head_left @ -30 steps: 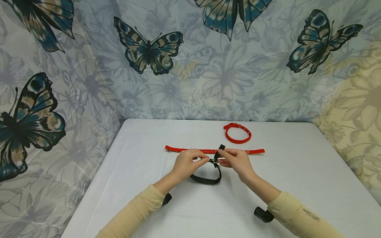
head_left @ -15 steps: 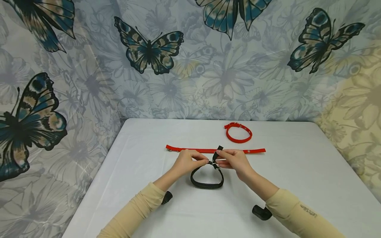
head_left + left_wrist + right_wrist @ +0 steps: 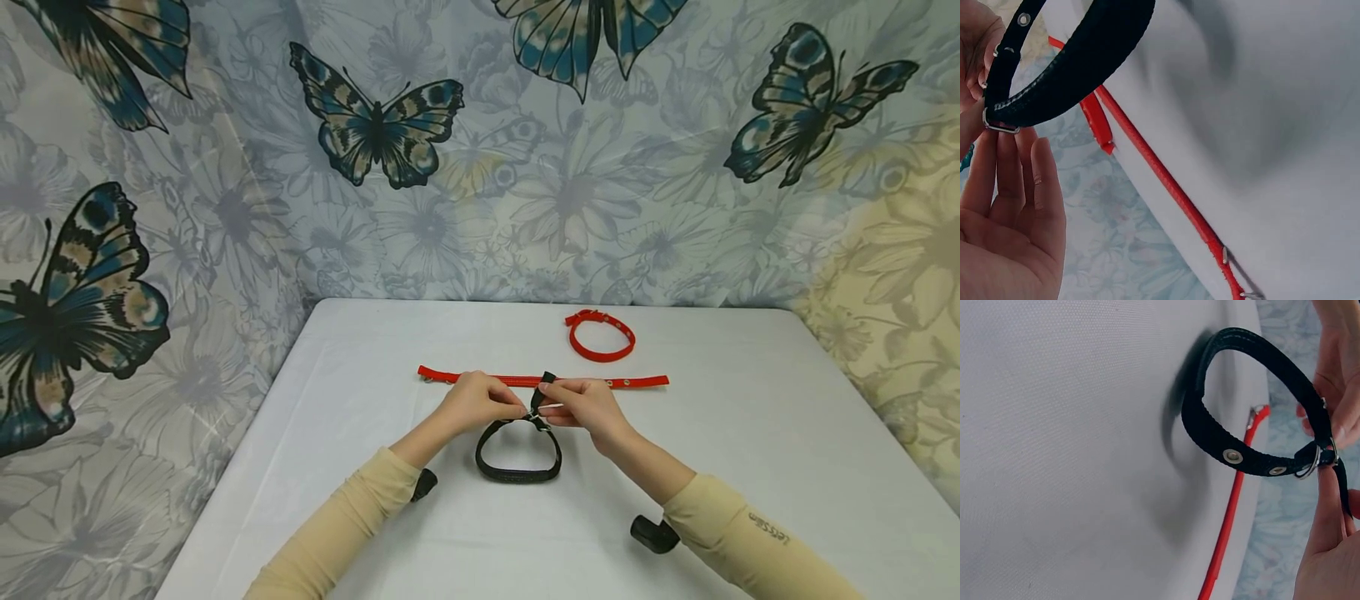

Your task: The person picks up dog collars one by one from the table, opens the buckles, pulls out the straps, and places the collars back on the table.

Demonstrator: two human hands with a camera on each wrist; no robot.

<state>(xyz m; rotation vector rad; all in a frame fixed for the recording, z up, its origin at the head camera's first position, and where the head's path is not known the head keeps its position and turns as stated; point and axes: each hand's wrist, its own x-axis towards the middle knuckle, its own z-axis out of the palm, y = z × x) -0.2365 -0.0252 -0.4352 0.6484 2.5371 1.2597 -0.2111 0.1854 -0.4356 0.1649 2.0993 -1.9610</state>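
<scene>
Both hands hold a black collar [image 3: 517, 477] bent into a loop above the table. At the buckle, my left hand [image 3: 477, 402] pinches the collar between thumb and fingers. My right hand [image 3: 588, 408] pinches the strap's free end, which points up past the buckle. Metal eyelets and a ring show on the black collar [image 3: 1210, 434] in the right wrist view. From the left wrist, the metal buckle [image 3: 1000, 129] is seen close to the left fingers [image 3: 1047, 181]. Behind the hands a red collar [image 3: 641, 382] lies stretched out, partly hidden by them.
A second red collar [image 3: 602, 357], fastened into a ring, lies farther back on the white table [image 3: 750, 400]. Black wrist devices [image 3: 654, 534] sit under both forearms. A butterfly-patterned cloth [image 3: 525, 208] hangs behind the table's far edge.
The black loop has swung down and towards me, showing more fully. The strap's free end, with my right hand, has shifted slightly left.
</scene>
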